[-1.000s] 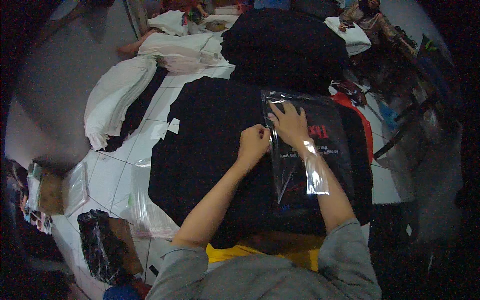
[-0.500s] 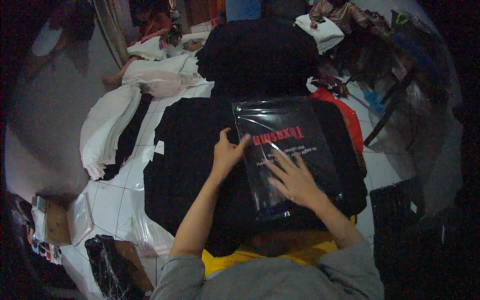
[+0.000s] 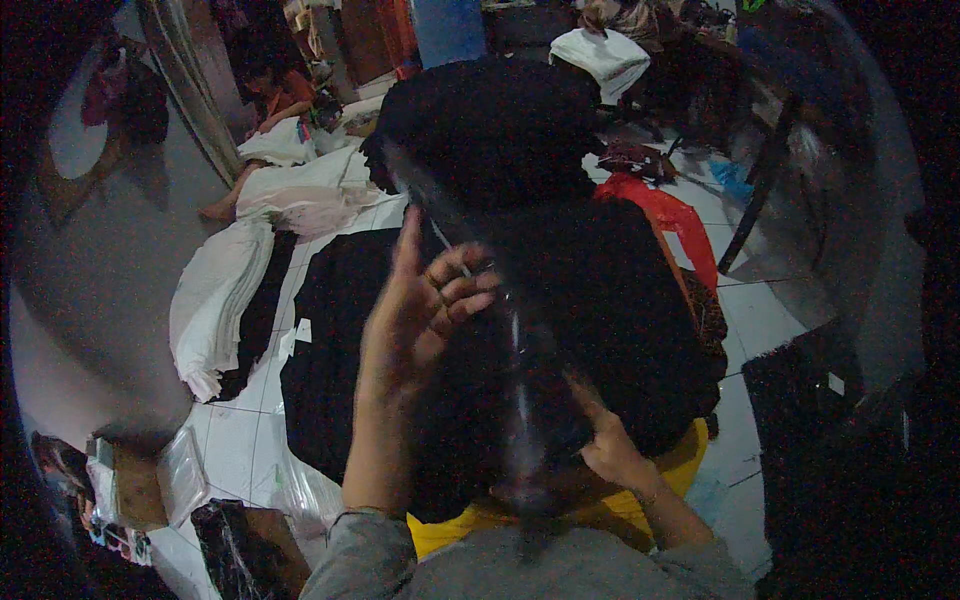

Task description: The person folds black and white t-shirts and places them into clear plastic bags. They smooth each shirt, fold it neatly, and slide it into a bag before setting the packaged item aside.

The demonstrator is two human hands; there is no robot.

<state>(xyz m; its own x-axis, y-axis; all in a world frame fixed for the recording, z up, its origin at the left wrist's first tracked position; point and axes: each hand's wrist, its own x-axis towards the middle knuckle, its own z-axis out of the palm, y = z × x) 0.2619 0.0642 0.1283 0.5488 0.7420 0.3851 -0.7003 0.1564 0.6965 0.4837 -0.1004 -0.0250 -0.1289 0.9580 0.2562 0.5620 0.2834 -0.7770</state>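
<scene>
A clear-fronted plastic garment pack stands tilted nearly edge-on over black cloth, blurred by motion. My left hand is at its left side, palm facing up, with the thumb stretched out. Its fingers are curled against the pack's edge, and a shiny strip of plastic crosses them. At the pack's lower right, my right hand has its index finger stretched along the dark surface; its other fingers are partly hidden. Beneath both hands lies a broad pile of black cloth.
More black cloth is heaped beyond. White cloth stacks lie at left, a red plastic bag at right. Clear plastic bags and a cardboard box sit lower left. A person sits far left; another person's hand is beyond white cloth.
The pack lay flat with red lettering showing, and both hands rested on it. Now it is tipped up edge-on; my left hand has turned palm up and my right moved lower.
</scene>
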